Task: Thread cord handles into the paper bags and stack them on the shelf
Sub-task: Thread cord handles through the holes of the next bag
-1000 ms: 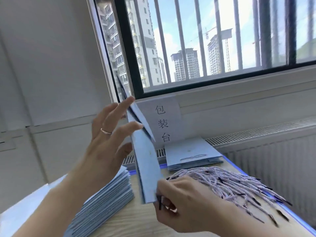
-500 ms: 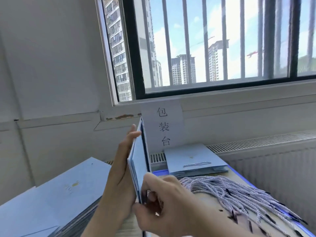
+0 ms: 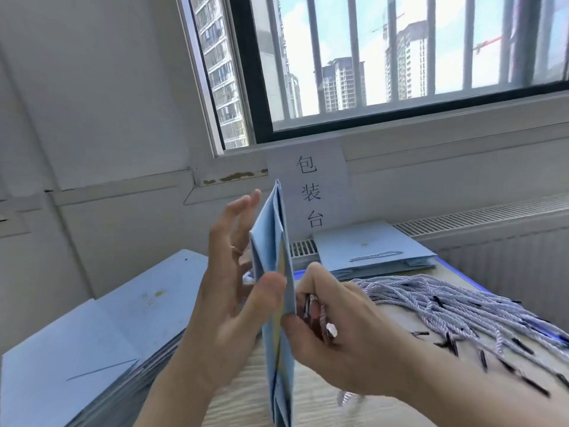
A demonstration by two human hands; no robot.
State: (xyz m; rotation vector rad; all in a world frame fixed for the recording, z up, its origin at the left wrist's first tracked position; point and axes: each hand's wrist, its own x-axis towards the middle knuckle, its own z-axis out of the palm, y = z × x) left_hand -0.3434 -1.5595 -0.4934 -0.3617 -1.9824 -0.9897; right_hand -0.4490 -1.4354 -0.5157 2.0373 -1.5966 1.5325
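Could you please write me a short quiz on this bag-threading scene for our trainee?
1. Which hand holds a cord against the upright bag? A) left B) right C) neither
2. True or false: the cord pile lies left of the upright bag.
3. Fill in: the bag with a handle lies flat just below the paper ____.
Key: 1 B, the right hand; the left hand holds the bag. 2 false, it lies to the right. 3 sign.
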